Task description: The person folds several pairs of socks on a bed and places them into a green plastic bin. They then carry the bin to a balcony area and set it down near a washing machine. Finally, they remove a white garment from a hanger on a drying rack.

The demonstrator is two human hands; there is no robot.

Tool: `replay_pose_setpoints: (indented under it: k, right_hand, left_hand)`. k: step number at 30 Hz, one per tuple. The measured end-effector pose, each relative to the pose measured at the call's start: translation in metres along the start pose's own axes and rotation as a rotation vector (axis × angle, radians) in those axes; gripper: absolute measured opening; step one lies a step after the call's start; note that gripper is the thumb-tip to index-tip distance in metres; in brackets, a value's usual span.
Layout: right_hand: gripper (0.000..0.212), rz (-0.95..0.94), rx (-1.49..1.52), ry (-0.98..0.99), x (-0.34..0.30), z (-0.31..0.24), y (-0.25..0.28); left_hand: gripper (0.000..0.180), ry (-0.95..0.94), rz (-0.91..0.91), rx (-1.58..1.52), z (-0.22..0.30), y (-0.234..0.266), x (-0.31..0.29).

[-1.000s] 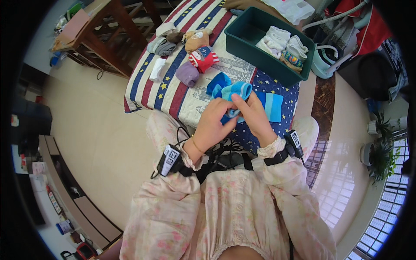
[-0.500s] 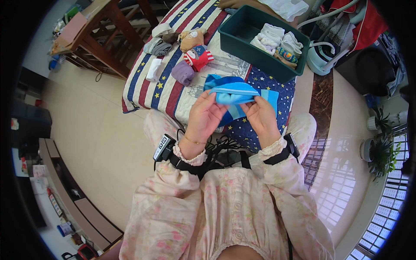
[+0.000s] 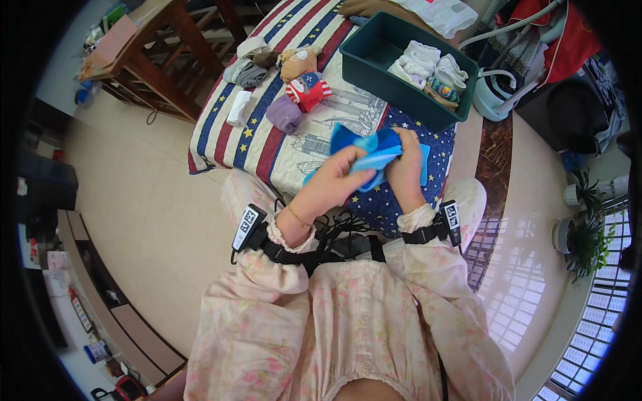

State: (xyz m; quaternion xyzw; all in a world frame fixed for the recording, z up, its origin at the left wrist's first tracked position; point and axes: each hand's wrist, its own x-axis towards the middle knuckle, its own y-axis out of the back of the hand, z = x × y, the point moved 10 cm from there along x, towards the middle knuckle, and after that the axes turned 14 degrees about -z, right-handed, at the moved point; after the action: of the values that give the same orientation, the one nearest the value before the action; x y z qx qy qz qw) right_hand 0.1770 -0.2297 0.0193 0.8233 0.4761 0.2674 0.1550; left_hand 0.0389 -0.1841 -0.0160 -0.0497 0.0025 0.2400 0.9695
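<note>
A soft blue striped garment (image 3: 376, 160) is bunched between my two hands above the front end of a quilted cover; I cannot make out its exact kind. My left hand (image 3: 334, 179) pinches its near side, thumb on top. On the other side my right hand (image 3: 405, 170) wraps its fingers round the bundle. Part of the blue cloth hangs below and past my right fingers. Further left on the cover lie rolled cloth bundles: a purple one (image 3: 284, 115), a red one with striped parts (image 3: 307, 91), a tan one (image 3: 298, 63) and a white one (image 3: 238, 108).
A dark green bin (image 3: 394, 93) stands on the quilted cover (image 3: 271, 157) at the far right, with folded white and patterned cloths inside. Grey bundles (image 3: 245, 72) lie at the far left. Beyond are a wooden table (image 3: 150, 40), a light blue appliance (image 3: 491, 99) and potted plants (image 3: 585, 227).
The garment was spread between both hands' fingertips; now it is bunched up. My left hand has moved in across it, and my right hand has turned to wrap round it.
</note>
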Motion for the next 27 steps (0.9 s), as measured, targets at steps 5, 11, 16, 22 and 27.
replay_pose_setpoints:
  k: [5,11,16,22,27]
  right_hand:
    - [0.022,-0.217,1.360,-0.408,-0.035,0.014,-0.064]
    - [0.027,-0.149,0.136,-0.137,-0.018,0.004,-0.025]
    - [0.028,-0.213,1.052,-0.369,-0.023,0.035,-0.042]
    - [0.045,-0.320,0.245,-0.009,-0.027,-0.016,-0.042]
    - [0.028,-0.072,0.657,-0.423,-0.014,0.049,-0.016]
  left_hand:
    - [0.015,0.192,0.485,0.564,0.007,0.066,-0.006]
    - [0.025,-0.115,0.431,-0.127,0.002,0.038,-0.005]
    - [0.029,0.034,0.260,0.388,0.000,0.025,-0.006]
    - [0.025,-0.140,0.564,0.040,-0.001,0.055,-0.002]
    - [0.024,-0.199,-0.026,0.261,0.008,-0.025,0.002]
